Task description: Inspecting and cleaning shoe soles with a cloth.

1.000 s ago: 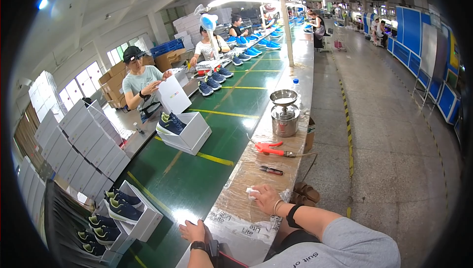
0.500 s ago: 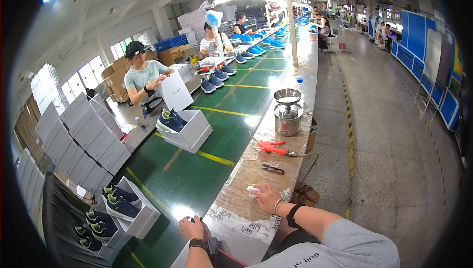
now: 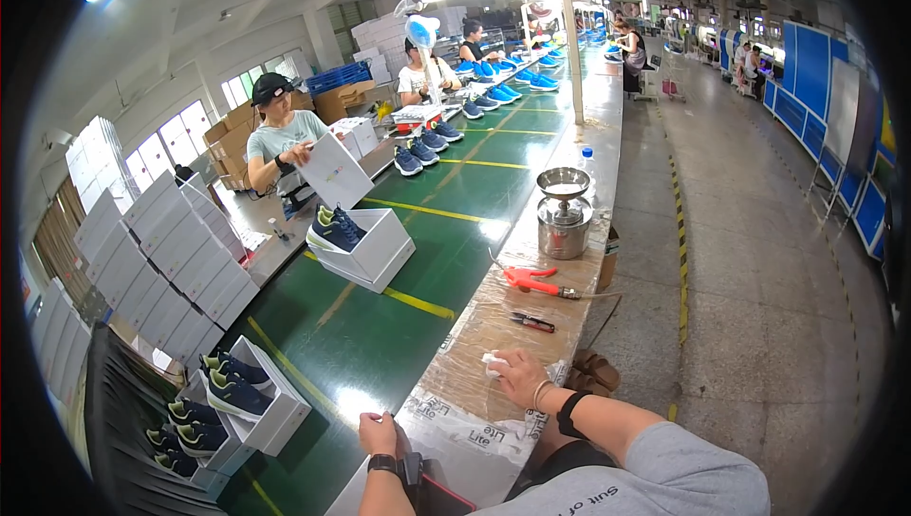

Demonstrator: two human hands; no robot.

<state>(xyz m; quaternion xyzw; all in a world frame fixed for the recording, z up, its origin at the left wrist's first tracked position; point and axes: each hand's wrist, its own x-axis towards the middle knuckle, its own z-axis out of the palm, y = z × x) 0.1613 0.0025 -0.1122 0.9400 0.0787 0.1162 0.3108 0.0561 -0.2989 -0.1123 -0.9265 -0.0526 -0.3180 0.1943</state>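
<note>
My right hand (image 3: 520, 378) is closed around a wad of white cloth or paper (image 3: 493, 362) on the film-covered ledge (image 3: 465, 364) beside the belt. My left hand (image 3: 378, 434) is at the belt's near edge with fingers curled; anything in it is hidden. Just beyond my right hand lies a small red and black tool (image 3: 532, 322), perhaps snips. Behind that is a red air blow gun (image 3: 531, 279) with a hose. Against my left forearm stands a dark object (image 3: 410, 470), partly hidden.
On the green belt (image 3: 380, 345), an open white shoebox (image 3: 387, 255) holds navy sneakers (image 3: 334, 229). A co-worker (image 3: 285, 141) opposite holds a white lid (image 3: 337, 173). More boxed sneakers (image 3: 237, 393) are at lower left. A steel pot (image 3: 565, 227) carries a metal bowl (image 3: 563, 181).
The whole view has shifted slightly. The fingers of my left hand have drawn in closer together. The co-worker's white lid has tilted over toward the shoebox. My right hand keeps its hold on the wad.
</note>
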